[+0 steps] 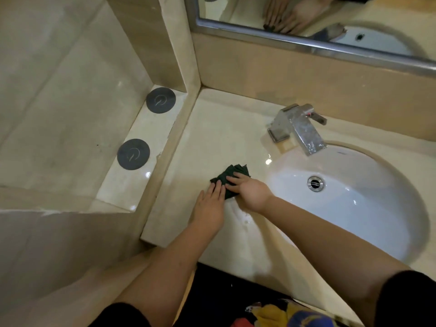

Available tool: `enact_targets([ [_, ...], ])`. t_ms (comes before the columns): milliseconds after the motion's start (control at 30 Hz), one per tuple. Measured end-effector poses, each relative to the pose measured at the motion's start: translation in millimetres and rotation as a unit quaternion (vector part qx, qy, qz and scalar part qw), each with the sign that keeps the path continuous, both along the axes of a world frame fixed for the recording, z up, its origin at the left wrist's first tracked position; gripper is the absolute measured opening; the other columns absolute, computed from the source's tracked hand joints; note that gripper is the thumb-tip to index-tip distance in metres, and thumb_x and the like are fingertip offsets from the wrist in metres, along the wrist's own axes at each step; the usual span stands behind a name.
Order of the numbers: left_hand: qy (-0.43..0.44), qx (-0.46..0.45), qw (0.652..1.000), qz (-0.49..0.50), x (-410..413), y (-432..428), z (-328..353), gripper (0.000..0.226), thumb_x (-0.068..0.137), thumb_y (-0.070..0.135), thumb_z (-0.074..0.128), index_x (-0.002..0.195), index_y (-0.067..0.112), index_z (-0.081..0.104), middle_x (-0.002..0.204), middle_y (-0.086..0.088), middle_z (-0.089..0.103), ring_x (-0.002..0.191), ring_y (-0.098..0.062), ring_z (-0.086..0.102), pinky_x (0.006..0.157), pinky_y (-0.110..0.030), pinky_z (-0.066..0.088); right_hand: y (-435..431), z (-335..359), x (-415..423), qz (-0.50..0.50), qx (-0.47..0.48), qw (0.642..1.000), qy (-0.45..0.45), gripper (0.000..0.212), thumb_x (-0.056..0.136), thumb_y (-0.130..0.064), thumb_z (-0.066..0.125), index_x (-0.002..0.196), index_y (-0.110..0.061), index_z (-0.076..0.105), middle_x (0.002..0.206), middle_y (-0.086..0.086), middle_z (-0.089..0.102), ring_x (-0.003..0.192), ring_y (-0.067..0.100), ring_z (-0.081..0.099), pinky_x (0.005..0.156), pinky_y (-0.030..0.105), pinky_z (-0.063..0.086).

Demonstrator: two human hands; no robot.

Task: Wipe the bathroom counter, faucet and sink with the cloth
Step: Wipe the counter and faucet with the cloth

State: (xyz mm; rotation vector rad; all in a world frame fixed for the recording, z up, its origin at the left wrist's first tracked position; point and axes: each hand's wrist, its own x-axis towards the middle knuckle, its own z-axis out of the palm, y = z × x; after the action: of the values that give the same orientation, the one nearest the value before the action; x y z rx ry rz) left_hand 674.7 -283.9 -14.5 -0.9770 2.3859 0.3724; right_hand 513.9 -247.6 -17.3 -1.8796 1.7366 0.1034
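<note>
Left hand (209,210), right hand (250,192) flat on cloth (233,173)

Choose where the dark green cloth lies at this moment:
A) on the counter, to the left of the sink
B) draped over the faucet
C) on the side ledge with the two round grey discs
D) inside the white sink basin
A: the cloth lies on the counter beside the sink, pressed by the left hand and the right hand, apart from the faucet.

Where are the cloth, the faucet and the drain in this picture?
cloth (234,172): head view, on its dark bunched folds.
faucet (304,131): head view, on the chrome spout.
drain (315,183): head view, on its metal centre.
</note>
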Motion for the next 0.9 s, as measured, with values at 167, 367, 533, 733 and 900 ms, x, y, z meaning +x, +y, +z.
enact_targets([
  [167, 0.004, 0.005, 0.999, -0.042, -20, 35, -1, 0.076, 0.092, 0.012, 0.038, 0.151, 0.009, -0.009, 0.160, -0.006, -0.013, 0.147, -0.021, -0.009, 0.119, -0.039, 0.003, 43, -2, -14, -0.054, -0.034, 0.998, 0.013, 0.045, 0.098, -0.010, 0.043, 0.141, -0.023, 0.046, 0.153, 0.000, 0.034, 0.143, 0.021, 0.023, 0.111, 0.027, 0.027],
  [367, 0.013, 0.005, 0.995, -0.095, -35, 62, -1, 0.076, 0.091, 0.012, 0.039, 0.152, 0.009, -0.005, 0.160, -0.006, -0.011, 0.148, -0.021, -0.006, 0.119, -0.039, 0.004, 84, 5, -25, -0.100, -0.061, 0.993, 0.015, 0.037, 0.094, -0.006, 0.048, 0.127, -0.017, 0.062, 0.139, 0.002, 0.052, 0.129, 0.024, 0.041, 0.099, 0.029, 0.038],
  [533, 0.011, -0.004, 0.993, -0.116, -43, 72, 0, 0.070, 0.093, 0.014, 0.035, 0.152, 0.009, -0.003, 0.161, -0.006, -0.008, 0.148, -0.020, -0.003, 0.118, -0.039, 0.003, 97, 8, -33, -0.118, -0.039, 0.992, 0.025, 0.040, 0.092, -0.004, 0.047, 0.124, -0.020, 0.064, 0.131, -0.002, 0.058, 0.118, 0.023, 0.047, 0.088, 0.033, 0.046],
  [733, -0.007, -0.049, 0.994, -0.101, -26, 59, 3, 0.062, 0.099, 0.020, 0.027, 0.152, 0.006, -0.002, 0.161, -0.008, -0.003, 0.148, -0.020, 0.002, 0.118, -0.038, -0.002, 82, 12, -4, -0.145, -0.079, 0.985, 0.046, 0.030, 0.093, -0.013, 0.051, 0.119, -0.019, 0.063, 0.118, -0.003, 0.061, 0.112, 0.020, 0.048, 0.082, 0.028, 0.045],
  [900, -0.053, -0.054, 0.997, -0.033, 27, 24, 6, 0.060, 0.100, 0.022, 0.028, 0.152, 0.007, 0.004, 0.161, -0.007, -0.004, 0.148, -0.019, 0.000, 0.119, -0.037, 0.000, 36, 19, 74, -0.156, -0.096, 0.983, -0.018, 0.028, 0.094, -0.011, 0.048, 0.119, -0.012, 0.060, 0.123, 0.004, 0.057, 0.117, 0.025, 0.045, 0.084, 0.034, 0.045],
])
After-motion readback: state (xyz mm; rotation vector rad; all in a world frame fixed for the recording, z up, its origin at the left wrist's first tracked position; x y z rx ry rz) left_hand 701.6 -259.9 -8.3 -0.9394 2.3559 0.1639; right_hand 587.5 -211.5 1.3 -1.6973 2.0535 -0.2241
